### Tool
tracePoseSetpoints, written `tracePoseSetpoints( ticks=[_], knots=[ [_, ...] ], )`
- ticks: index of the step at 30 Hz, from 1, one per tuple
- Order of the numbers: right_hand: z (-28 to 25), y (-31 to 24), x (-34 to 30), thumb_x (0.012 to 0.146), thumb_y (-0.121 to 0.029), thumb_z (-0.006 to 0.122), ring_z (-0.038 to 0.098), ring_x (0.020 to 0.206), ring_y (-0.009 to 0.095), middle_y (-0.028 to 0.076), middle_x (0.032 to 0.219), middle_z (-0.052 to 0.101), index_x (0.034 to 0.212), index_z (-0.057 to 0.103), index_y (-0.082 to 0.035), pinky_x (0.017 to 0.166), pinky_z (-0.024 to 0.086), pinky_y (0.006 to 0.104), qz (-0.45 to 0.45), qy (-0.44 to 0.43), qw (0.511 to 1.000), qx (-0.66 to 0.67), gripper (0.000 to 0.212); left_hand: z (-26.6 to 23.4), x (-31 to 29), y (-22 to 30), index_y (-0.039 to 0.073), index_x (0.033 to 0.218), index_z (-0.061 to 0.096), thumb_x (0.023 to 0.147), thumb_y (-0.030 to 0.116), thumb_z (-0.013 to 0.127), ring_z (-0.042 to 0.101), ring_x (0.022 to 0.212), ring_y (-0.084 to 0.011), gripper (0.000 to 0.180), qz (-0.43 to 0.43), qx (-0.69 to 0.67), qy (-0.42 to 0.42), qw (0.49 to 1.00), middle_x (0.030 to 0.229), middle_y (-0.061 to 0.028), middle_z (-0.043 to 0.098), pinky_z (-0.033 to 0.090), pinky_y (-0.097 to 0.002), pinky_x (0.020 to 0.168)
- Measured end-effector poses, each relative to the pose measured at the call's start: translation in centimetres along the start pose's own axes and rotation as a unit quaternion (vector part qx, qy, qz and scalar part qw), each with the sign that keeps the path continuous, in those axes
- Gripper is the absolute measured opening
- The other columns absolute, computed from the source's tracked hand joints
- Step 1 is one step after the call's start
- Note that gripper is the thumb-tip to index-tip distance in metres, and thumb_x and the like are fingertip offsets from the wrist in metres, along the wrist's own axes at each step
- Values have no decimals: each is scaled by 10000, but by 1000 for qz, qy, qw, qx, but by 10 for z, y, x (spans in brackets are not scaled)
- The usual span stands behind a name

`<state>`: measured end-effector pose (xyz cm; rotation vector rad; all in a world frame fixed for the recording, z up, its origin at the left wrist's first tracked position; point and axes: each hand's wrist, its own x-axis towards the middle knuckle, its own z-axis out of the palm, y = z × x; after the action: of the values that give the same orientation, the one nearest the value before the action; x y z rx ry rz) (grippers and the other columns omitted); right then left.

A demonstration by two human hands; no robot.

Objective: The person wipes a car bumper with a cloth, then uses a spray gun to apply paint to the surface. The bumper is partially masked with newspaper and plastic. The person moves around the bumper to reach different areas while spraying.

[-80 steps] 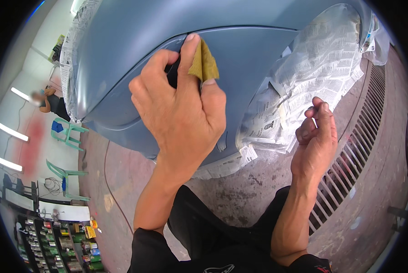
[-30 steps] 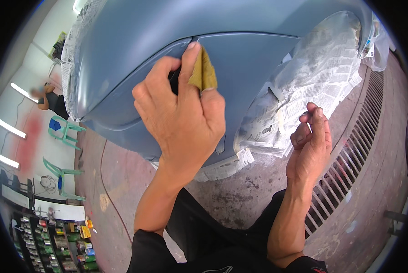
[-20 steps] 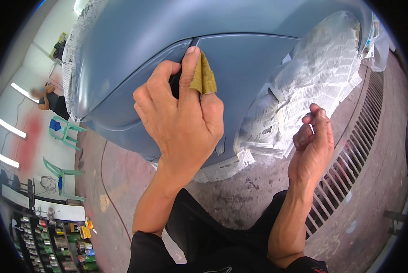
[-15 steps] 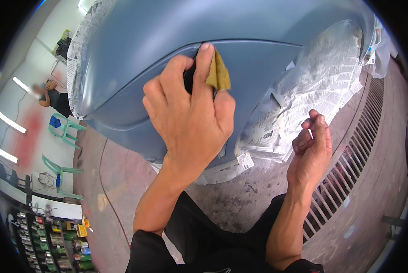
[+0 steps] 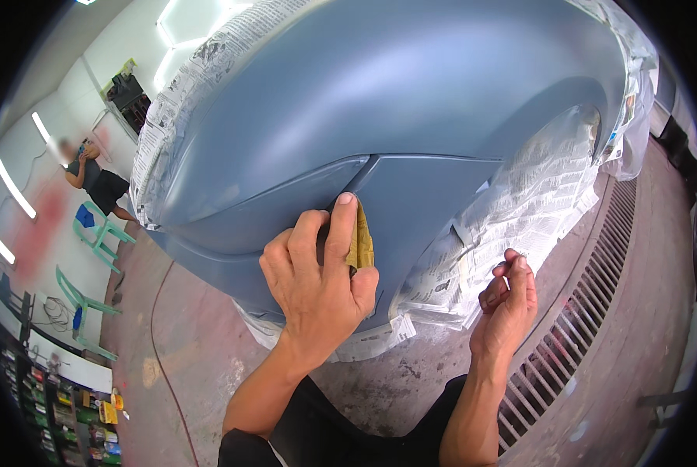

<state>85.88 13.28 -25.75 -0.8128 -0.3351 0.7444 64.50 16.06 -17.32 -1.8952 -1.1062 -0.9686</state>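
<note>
1. A dark shelf (image 5: pixel 51 401) stands far off at the lower left, full of small cans and packs. One pack (image 5: pixel 108 412) is yellow, and there are green ones too. They are too small to tell what is inside.
2. The yellow sheet (image 5: pixel 362 243) is folded, with a dull, rough-looking side. A black thing (image 5: pixel 322 243) peeks out between the fingers next to it. I can't tell if the two are joined.
3. The left hand (image 5: pixel 317 276) is grasping the yellow sheet and the black thing, flat against the blue-gray car body (image 5: pixel 411 101). The sheet sticks out on the right, between the pointing finger and the thumb.
4. The pointing finger's tip is just below a dark gap (image 5: pixel 362 173) in the car body.
5. The right hand (image 5: pixel 508 307) is well apart from the sheet, in front of the newspaper (image 5: pixel 512 214). Its fingers are curled. I can't tell if they pinch anything.
</note>
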Motion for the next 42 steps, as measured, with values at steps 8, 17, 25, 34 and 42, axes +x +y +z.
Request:
tracePoseSetpoints(
  ticks=[8,17,25,34,42],
  knots=[
    [1,1,-4,1127,-329,684,386,559,-3,-32,846,636,1183,741,-42,492,267,199,4,-1,1000,3,298,15,12,8,103,1470,719,875,283,682,508,1093,-319,623,-18,-2,24,1000,1338,-99,581,417,-471,929],
    [0,0,-4,1128,-321,682,391,566,-10,-35,862,637,1178,745,-48,496,267,190,-4,-1,1000,0,284,21,24,13,74,1431,742,875,252,670,508,1084,-314,587,2,11,45,999,1312,-98,586,426,-463,913],
    [-1,-3,-2,1127,-317,682,388,562,-5,-28,849,637,1189,744,-44,498,269,201,0,3,1000,5,287,25,27,13,67,1430,739,905,279,661,521,1029,-297,572,11,11,65,998,1290,-84,603,427,-449,870],
    [-1,-2,-1,1129,-318,677,375,552,-2,-15,859,646,1208,740,-35,501,264,202,-2,-1,1000,5,300,23,35,20,16,1327,787,846,170,650,504,1043,-303,523,12,2,54,998,1266,-104,616,422,-441,909],
    [-3,-5,1,1129,-320,675,384,558,-2,-17,845,647,1199,746,-37,502,265,197,-1,4,1000,0,300,22,33,19,51,1356,786,848,177,659,503,1061,-306,539,17,18,43,999,1262,-90,612,416,-443,925]
  ],
)
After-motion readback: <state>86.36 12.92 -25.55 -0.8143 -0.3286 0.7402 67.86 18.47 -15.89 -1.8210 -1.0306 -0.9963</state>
